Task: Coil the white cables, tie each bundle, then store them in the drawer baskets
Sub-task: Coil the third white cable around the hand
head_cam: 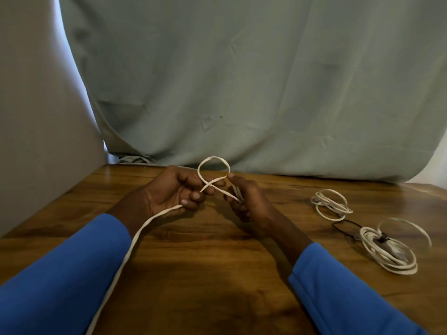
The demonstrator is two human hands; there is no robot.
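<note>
The step in hand was coiling. The left hand [176, 192] had its fingers curled round the white cable [214, 158], and the right hand [244, 199] pinched the cable just beside it. Between them, one crossed loop stood up above the fingertips. From under the left hand the loose length ran back toward the person and off the bottom edge, so how much remained could not be told.

Judged from this, the next move called for feeding slack and laying a second turn on the first.

Well to the right of the right hand lay a near bundle [389, 255] and a far bundle [331, 204] on the table [217, 262]; their ties were blurred. No drawer or basket was in view.
</note>
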